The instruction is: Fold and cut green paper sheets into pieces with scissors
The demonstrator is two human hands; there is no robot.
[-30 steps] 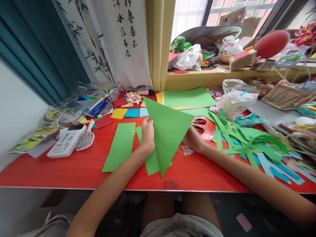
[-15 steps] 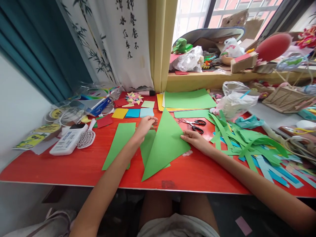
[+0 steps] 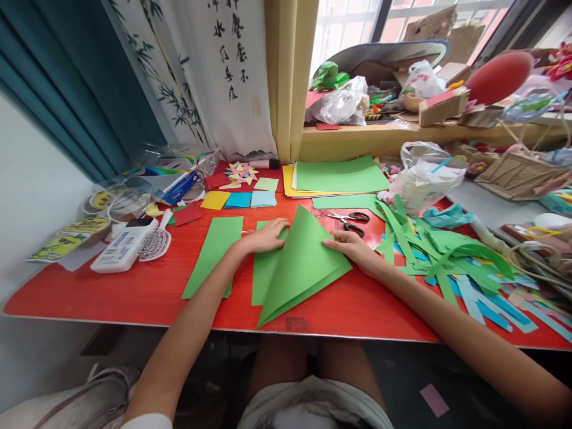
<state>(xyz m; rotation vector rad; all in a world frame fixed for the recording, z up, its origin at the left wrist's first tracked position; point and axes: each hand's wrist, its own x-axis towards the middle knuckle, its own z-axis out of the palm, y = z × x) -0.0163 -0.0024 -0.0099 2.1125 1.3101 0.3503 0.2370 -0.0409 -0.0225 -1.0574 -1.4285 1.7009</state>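
Observation:
A green sheet of paper [image 3: 304, 268], folded over corner to edge into a pointed shape, bulges in front of me on the red table. Its right side is pinched between the thumb and fingers of my right hand [image 3: 348, 247]. My left hand [image 3: 267, 235] lies stretched out at the sheet's left edge, its fingertips against the fold and partly hidden. Beneath that hand another flat green piece [image 3: 263, 280] shows. To the left rest green paper rectangles [image 3: 213, 256]. Black-handled scissors [image 3: 351, 221] lie open just beyond my right hand.
Green and blue paper strips [image 3: 456, 256] are heaped at the right. Stacked coloured sheets [image 3: 342, 174] lie at the back. Small paper squares [image 3: 238, 199], a paper star [image 3: 242, 173], a hairbrush [image 3: 155, 244] and a white box [image 3: 123, 250] are on the left. The table's front edge [image 3: 339, 338] is near me.
My left hand has moved right and flattened against the paper. The green sheet now curves more, with its lower layers showing, and my right hand still holds its right side.

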